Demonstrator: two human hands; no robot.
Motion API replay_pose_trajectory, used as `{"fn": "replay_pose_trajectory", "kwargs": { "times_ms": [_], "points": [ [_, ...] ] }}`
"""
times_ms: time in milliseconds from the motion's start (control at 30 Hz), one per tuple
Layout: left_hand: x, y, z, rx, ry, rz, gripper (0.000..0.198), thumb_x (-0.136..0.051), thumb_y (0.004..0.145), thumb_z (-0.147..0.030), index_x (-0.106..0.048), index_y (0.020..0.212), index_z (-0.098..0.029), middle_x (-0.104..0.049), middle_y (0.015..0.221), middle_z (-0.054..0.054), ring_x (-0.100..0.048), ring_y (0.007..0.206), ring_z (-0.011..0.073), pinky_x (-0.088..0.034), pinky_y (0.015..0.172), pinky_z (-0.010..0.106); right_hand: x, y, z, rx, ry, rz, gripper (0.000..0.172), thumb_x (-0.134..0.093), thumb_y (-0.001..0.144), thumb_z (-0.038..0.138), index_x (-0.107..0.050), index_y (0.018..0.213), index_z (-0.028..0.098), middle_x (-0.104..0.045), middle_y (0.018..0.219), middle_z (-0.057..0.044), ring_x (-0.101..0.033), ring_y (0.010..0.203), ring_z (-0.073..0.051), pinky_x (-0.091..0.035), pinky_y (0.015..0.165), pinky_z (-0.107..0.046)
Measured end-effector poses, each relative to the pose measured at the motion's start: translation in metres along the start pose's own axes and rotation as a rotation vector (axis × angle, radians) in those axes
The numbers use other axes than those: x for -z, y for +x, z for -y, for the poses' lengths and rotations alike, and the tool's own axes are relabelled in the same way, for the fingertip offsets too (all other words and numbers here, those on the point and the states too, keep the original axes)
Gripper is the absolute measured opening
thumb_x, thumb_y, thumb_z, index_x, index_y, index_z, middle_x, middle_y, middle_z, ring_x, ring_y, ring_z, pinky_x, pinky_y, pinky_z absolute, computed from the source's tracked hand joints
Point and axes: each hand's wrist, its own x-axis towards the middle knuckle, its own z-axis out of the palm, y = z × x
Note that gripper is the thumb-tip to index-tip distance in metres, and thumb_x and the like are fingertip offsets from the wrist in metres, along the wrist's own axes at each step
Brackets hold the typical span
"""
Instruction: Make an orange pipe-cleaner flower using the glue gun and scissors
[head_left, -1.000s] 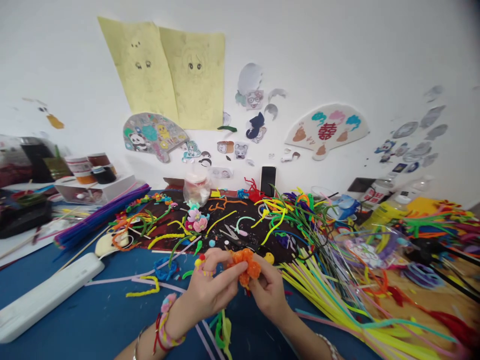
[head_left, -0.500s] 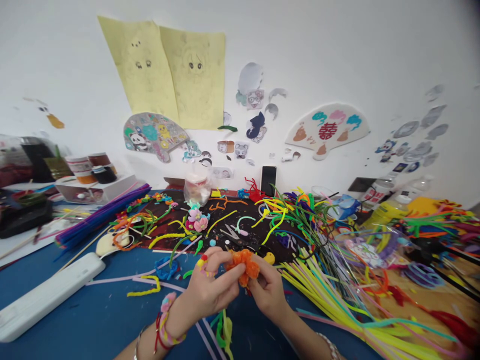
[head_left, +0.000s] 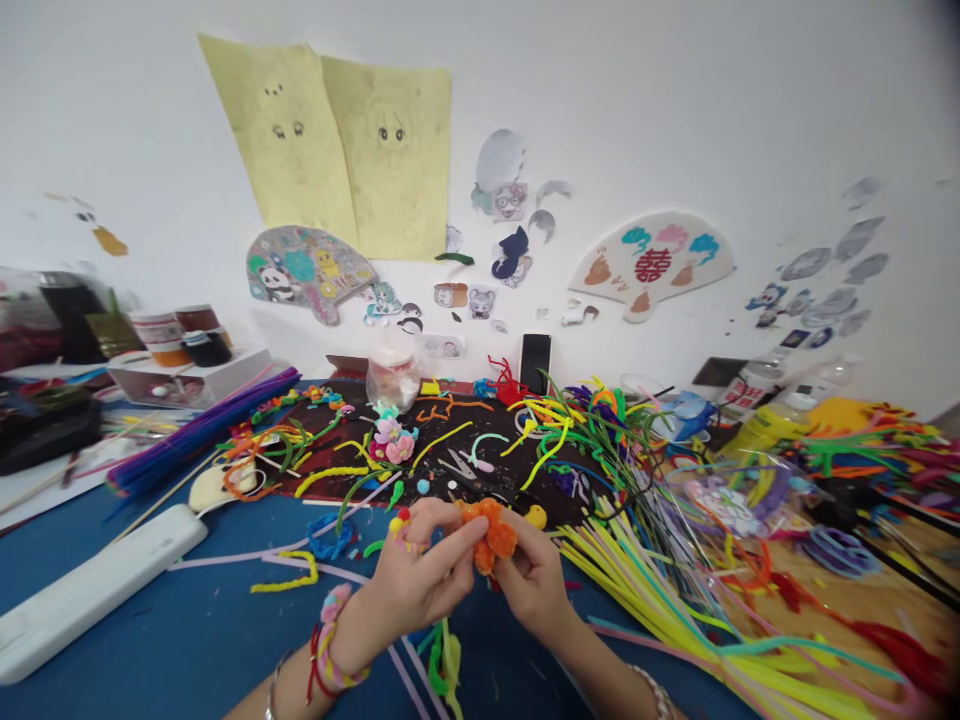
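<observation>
Between my two hands is a fuzzy orange pipe-cleaner flower [head_left: 495, 530], held above the blue tabletop. My left hand [head_left: 420, 560] is closed on its left side, the index finger lying across the petals. It wears a ring with red and yellow balls and several bracelets at the wrist. My right hand [head_left: 536, 575] pinches the flower from the right and below; its fingertips are partly hidden behind it. Below the hands lie green and yellow pipe-cleaner pieces [head_left: 446, 655]. A small yellow piece [head_left: 536, 516] sits just beyond my right hand.
A thick bundle of yellow pipe cleaners [head_left: 660, 610] spreads across the right side. A white power strip [head_left: 97, 590] lies at left, near a purple bundle [head_left: 202, 430]. Scissors [head_left: 457, 463] and a pink flower piece [head_left: 392, 440] rest on the dark mat. A phone [head_left: 535, 362] leans against the wall.
My left index finger has shifted up and across the front of the orange flower. The flower is turned slightly; both hands stay in nearly the same place.
</observation>
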Motion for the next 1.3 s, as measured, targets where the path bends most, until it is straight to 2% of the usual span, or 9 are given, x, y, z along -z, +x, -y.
{"fn": "replay_pose_trajectory", "kwargs": {
  "times_ms": [133, 367, 467, 567, 633, 833, 1033, 1233, 1300],
  "points": [
    [0.001, 0.002, -0.001, -0.004, 0.026, 0.011, 0.045, -0.051, 0.074, -0.001, -0.052, 0.115, -0.021, -0.051, 0.090, 0.005, -0.053, 0.077, 0.0141, -0.049, 0.067, 0.031, 0.000, -0.001, -0.002, -0.013, -0.010, -0.016, 0.015, -0.049, 0.085, 0.028, -0.059, 0.077, 0.020, -0.061, 0.075, -0.004, -0.056, 0.076, -0.019, -0.044, 0.069, -0.028],
    [0.001, -0.003, -0.001, 0.029, 0.010, 0.021, 0.051, -0.053, 0.075, -0.003, -0.048, 0.122, -0.023, -0.053, 0.095, 0.006, -0.054, 0.082, 0.0152, -0.049, 0.070, 0.030, 0.001, 0.000, -0.001, -0.080, 0.029, -0.023, 0.020, -0.050, 0.084, 0.035, -0.064, 0.085, 0.020, -0.062, 0.080, -0.007, -0.057, 0.079, -0.020, -0.045, 0.071, -0.031],
    [-0.001, -0.003, -0.004, 0.204, -0.072, -0.007, 0.052, -0.051, 0.079, -0.010, -0.040, 0.129, -0.020, -0.053, 0.102, 0.010, -0.053, 0.091, 0.0189, -0.048, 0.077, 0.034, 0.001, 0.004, 0.003, -0.170, 0.146, -0.050, 0.024, -0.053, 0.082, 0.039, -0.064, 0.090, 0.019, -0.060, 0.078, -0.006, -0.055, 0.071, -0.018, -0.045, 0.064, -0.028],
    [-0.002, 0.001, -0.005, 0.445, -0.210, 0.026, 0.046, -0.049, 0.083, -0.020, -0.040, 0.128, -0.018, -0.052, 0.103, 0.010, -0.051, 0.094, 0.0208, -0.044, 0.082, 0.039, 0.000, 0.008, 0.003, -0.359, 0.294, -0.071, 0.023, -0.057, 0.080, 0.039, -0.063, 0.080, 0.017, -0.054, 0.064, -0.001, -0.047, 0.057, -0.012, -0.039, 0.052, -0.023],
    [-0.003, 0.004, -0.006, 0.540, -0.299, 0.063, 0.043, -0.048, 0.084, -0.024, -0.042, 0.126, -0.019, -0.053, 0.101, 0.009, -0.052, 0.092, 0.0203, -0.044, 0.082, 0.039, 0.000, 0.011, 0.002, -0.462, 0.384, -0.083, 0.022, -0.059, 0.078, 0.037, -0.062, 0.073, 0.016, -0.048, 0.057, 0.002, -0.042, 0.052, -0.010, -0.035, 0.050, -0.022],
    [-0.006, 0.006, -0.007, 0.580, -0.388, 0.183, 0.039, -0.050, 0.084, -0.024, -0.045, 0.123, -0.021, -0.051, 0.117, 0.010, -0.049, 0.105, 0.0217, -0.041, 0.090, 0.039, 0.000, 0.013, -0.003, -0.559, 0.511, -0.134, 0.023, -0.061, 0.073, 0.036, -0.060, 0.064, 0.015, -0.046, 0.053, 0.003, -0.038, 0.051, -0.009, -0.031, 0.050, -0.021],
    [-0.007, 0.007, -0.006, 0.590, -0.397, 0.142, 0.034, -0.053, 0.083, -0.022, -0.052, 0.117, -0.022, -0.057, 0.112, 0.009, -0.052, 0.105, 0.0223, -0.041, 0.090, 0.040, 0.000, 0.015, -0.001, -0.587, 0.512, -0.132, 0.028, -0.061, 0.073, 0.037, -0.058, 0.057, 0.014, -0.045, 0.047, 0.004, -0.036, 0.046, -0.008, -0.028, 0.045, -0.021],
    [-0.016, 0.006, -0.001, 0.885, -0.613, 0.107, 0.037, -0.056, 0.081, -0.030, -0.053, 0.116, -0.018, -0.060, 0.113, 0.009, -0.056, 0.102, 0.0212, -0.044, 0.089, 0.035, -0.002, 0.016, 0.001, -0.665, 0.602, -0.075, 0.033, -0.064, 0.071, 0.046, -0.058, 0.064, 0.015, -0.046, 0.050, 0.004, -0.039, 0.043, -0.007, -0.031, 0.042, -0.020],
    [-0.020, 0.006, 0.000, 0.965, -0.707, 0.115, 0.033, -0.058, 0.080, -0.032, -0.058, 0.109, -0.016, -0.065, 0.104, 0.007, -0.060, 0.096, 0.0206, -0.046, 0.085, 0.032, -0.003, 0.016, -0.001, -0.675, 0.601, -0.055, 0.034, -0.063, 0.073, 0.048, -0.057, 0.063, 0.015, -0.047, 0.051, 0.004, -0.041, 0.043, -0.007, -0.032, 0.042, -0.020]
  ]
}}
